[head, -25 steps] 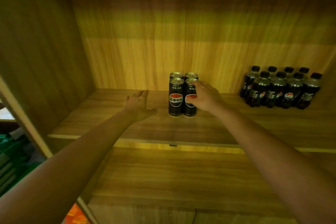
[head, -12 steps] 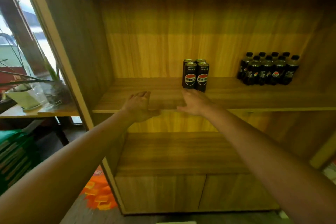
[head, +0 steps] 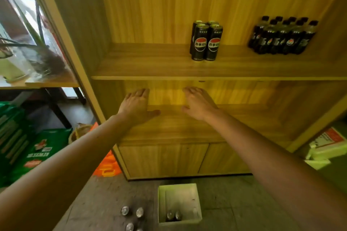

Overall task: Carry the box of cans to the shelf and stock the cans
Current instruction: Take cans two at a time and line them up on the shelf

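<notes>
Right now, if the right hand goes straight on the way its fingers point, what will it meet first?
Probably the back panel of the lower compartment. The open right hand points in under the shelf board that bears the cans; nothing shows between, though depth is unclear.

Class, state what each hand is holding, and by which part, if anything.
Nothing is held: the left hand and the right hand are both open and empty, fingers straight.
</notes>
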Motion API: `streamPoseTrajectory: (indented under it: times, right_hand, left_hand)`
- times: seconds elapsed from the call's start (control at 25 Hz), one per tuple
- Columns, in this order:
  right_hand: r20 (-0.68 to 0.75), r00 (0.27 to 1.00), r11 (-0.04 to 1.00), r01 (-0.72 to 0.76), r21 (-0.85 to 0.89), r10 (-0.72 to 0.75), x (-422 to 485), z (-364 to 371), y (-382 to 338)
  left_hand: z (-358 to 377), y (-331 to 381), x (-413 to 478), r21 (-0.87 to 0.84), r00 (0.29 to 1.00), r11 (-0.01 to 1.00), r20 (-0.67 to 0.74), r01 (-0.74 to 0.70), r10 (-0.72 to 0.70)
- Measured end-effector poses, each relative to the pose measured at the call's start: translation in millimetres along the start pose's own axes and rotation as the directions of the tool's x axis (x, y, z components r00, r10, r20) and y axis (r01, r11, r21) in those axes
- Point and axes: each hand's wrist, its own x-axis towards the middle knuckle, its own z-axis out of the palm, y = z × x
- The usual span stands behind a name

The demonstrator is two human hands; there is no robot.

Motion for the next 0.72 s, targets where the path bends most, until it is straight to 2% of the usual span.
streamPoseTrajectory:
  times: [0.16,0.32,0.6,0.72]
  right_hand:
    - [0.099,0.995,0.997,0.011,0.073,-0.018,-2.2,91.9,7.5]
    - [0.203,0.979,0.988,-0.048,0.147,0.017,-20.9,216.9,22.6]
    - [0.314,0.949,0.975,-0.099,0.199,0.032,-59.1,490.3,54.1]
    - [0.359,0.933,0.979,-0.092,0.183,0.021,-73.3,611.8,59.4]
  left_hand:
    - [94.7,-4.2,-0.8,-0.041,1.000,0.999,-0.022,0.017,-0.018]
    - [224.5,-11.0,-6.1,-0.021,0.993,0.999,0.114,0.032,-0.030]
    - [506.8,-34.6,-13.6,-0.049,0.955,0.997,0.294,0.055,-0.038]
    - [624.2,-44.6,-15.0,-0.052,0.944,0.997,0.328,0.054,-0.034]
